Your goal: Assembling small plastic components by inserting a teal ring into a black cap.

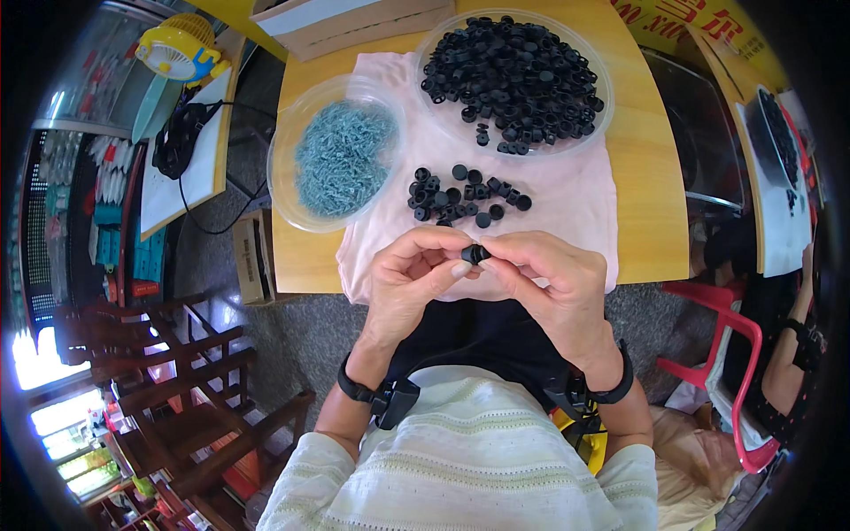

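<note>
My left hand and my right hand meet in front of my chest, fingertips pinching one small black round part between them. Just beyond my hands, a small heap of the same black parts lies on a pale pink cloth. A clear bowl of small grey-blue pieces stands on the left of the cloth. Farther back to the right stands a larger clear bowl full of black parts.
The cloth covers part of a wooden table. A cardboard box sits at the table's far edge. A yellow fan and black cable lie on a shelf at left. Wooden chairs stand lower left. Another person sits at right by a red chair.
</note>
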The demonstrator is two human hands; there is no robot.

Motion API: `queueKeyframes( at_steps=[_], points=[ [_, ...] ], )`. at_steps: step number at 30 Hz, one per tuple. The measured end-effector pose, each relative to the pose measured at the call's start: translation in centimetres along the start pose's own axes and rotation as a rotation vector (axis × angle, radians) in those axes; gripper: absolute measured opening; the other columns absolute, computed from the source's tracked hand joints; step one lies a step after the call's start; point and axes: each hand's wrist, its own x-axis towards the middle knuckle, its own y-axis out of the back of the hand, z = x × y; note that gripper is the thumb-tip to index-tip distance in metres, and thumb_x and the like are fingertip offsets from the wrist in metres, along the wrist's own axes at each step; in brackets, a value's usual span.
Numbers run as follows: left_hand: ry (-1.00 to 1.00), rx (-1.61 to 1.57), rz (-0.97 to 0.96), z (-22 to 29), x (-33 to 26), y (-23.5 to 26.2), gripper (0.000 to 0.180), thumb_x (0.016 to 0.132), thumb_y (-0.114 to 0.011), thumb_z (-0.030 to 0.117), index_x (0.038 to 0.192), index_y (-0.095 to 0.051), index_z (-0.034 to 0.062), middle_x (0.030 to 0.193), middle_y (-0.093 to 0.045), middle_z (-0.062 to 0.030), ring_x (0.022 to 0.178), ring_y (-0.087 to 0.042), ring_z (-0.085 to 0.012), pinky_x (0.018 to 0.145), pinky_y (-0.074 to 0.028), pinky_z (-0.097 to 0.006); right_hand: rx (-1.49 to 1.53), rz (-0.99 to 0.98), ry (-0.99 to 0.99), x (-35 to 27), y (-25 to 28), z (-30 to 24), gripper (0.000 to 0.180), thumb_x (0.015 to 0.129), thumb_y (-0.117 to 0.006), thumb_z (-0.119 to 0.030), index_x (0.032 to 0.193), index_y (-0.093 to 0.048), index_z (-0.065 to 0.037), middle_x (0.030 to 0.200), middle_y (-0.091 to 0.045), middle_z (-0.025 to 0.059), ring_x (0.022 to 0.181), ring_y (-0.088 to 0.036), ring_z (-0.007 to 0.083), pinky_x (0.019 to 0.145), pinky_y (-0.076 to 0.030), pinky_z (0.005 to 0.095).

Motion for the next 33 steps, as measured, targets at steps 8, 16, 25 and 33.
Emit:
queueKeyframes(
  at_steps=[8,16,25,33],
  points=[
    [0.016,-0.023,-0.006,-0.15,0.13,-0.1,0.022,0.083,-0.063,-0.006,0.104,-0.059,-0.0032,0.101,-0.063,-0.0116,0.089,-0.063,-0.017,0.081,-0.054,-0.03,-0.065,-0.003,0.024,-0.17,0.28,-0.05,0.023,0.075,-0.068,0.005,0.098,-0.067,0.0,0.089,-0.068,0.0133,0.074,-0.067,0.0212,0.061,-0.054,0.0262],
    [0.031,0.027,0.01,-0.43,0.12,0.08,0.024,0.081,-0.063,-0.007,0.104,-0.062,-0.0023,0.101,-0.06,-0.0103,0.086,-0.063,-0.0171,0.076,-0.057,-0.033,-0.106,-0.003,0.052,-0.26,0.2,0.24,0.022,0.075,-0.068,0.005,0.096,-0.066,0.0,0.089,-0.068,0.014,0.076,-0.068,0.023,0.063,-0.055,0.0283],
    [0.035,0.072,-0.011,-0.2,0.27,-0.14,0.022,0.081,-0.063,-0.008,0.102,-0.062,-0.0043,0.1,-0.061,-0.0125,0.084,-0.065,-0.0209,0.076,-0.057,-0.034,-0.091,-0.022,0.019,-0.37,0.35,0.47,0.021,0.076,-0.067,0.006,0.096,-0.065,0.001,0.088,-0.067,0.0139,0.075,-0.067,0.0232,0.063,-0.055,0.0279],
    [0.107,0.059,0.045,-0.11,0.39,-0.62,0.021,0.081,-0.063,-0.007,0.102,-0.061,-0.0039,0.094,-0.066,-0.0128,0.082,-0.067,-0.0207,0.077,-0.056,-0.031,-0.146,0.012,0.035,-0.62,0.08,0.49,0.024,0.076,-0.066,0.007,0.099,-0.065,0.001,0.09,-0.066,0.0136,0.076,-0.066,0.0233,0.062,-0.054,0.0275]
  ],
)
